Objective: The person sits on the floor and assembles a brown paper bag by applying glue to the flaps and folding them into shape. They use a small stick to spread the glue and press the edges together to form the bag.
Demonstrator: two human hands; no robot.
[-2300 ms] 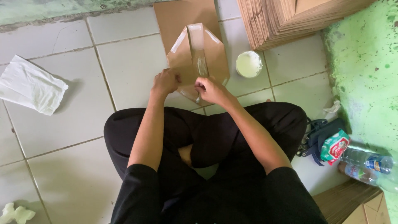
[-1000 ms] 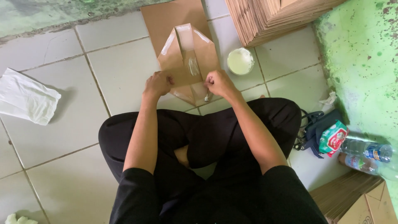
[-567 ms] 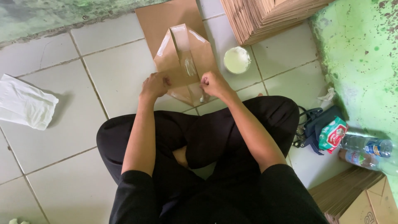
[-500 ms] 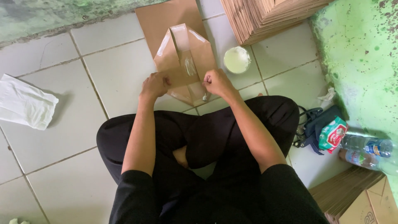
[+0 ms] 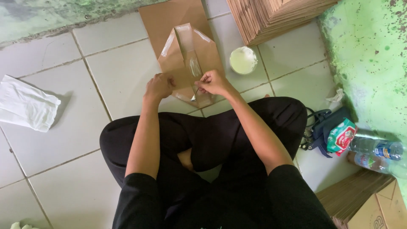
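Left hand pressed flat on the paper bag to pin it down, while right hand pinched a thin stick, glue cup close by.

Brown paper bag, windowed, flat on tiles

Stack of brown paper sheets: cut off by top edge. Cardboard box: cut off at bottom-right corner. White cloth: clipped by left edge. Left hand covers part of the brown paper bag. Thin object in right hand: too small to identify.
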